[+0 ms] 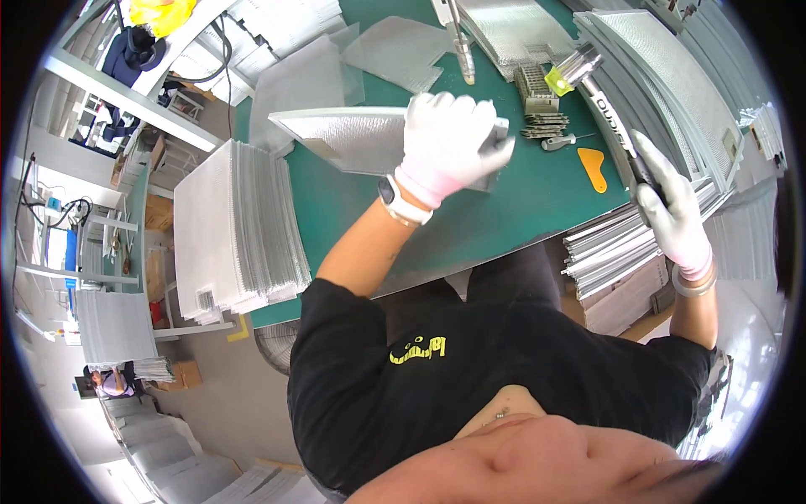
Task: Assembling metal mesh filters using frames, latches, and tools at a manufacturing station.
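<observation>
My left hand (447, 144), in a white glove, bends its fingers round the right part of a thin silvery panel (340, 144). This panel stands tilted above the green table. The hand hides much of its right end. In my gloved right hand (674, 210) is a mallet (610, 118), gripped by its black lower handle. Its metal head with a translucent yellow-green face points up and away, above the far right of the table. An orange scraper (592, 170) and a small screwdriver (558, 143) lie between the hands, beside a stack of small metal parts (537, 99).
Tall stacks of white panels stand at the left (239, 227) and right (680, 92) of the green table (420, 231). Flat clear sheets (395, 50) lie at the back. A tool (463, 55) hangs over the far edge. Another person (113, 382) is far off at left.
</observation>
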Available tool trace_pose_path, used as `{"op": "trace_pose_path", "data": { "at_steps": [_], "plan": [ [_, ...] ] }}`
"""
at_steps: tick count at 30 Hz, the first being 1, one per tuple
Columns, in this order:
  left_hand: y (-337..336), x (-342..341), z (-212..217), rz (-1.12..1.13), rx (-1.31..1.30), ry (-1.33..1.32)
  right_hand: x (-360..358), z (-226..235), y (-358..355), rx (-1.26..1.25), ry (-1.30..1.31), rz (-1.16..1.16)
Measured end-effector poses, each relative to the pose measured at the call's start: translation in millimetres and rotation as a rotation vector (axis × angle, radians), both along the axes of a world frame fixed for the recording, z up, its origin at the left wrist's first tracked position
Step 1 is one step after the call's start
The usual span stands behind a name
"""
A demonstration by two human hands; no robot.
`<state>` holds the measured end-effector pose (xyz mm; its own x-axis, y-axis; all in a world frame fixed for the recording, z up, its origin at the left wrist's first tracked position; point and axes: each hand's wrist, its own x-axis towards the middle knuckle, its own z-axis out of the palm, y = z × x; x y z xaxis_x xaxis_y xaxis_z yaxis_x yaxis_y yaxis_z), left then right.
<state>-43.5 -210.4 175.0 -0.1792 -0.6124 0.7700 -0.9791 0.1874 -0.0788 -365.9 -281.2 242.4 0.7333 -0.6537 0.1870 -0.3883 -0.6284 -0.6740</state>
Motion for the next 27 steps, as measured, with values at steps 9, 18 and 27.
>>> {"op": "trace_pose_path", "data": {
  "at_steps": [9,18,27],
  "plan": [
    [-4.9,-22.8,-19.8,0.024,-0.335,0.147,19.7,-0.9,0.3,-0.151,0.037,0.133],
    [-23.8,-18.2,-25.9,0.004,-0.353,0.185,8.8,18.1,-1.6,-0.502,-0.022,0.128],
    [-39.1,-14.9,-40.8,0.028,-0.356,0.244,29.0,-1.6,21.6,-0.437,0.389,0.161]
  ]
}}
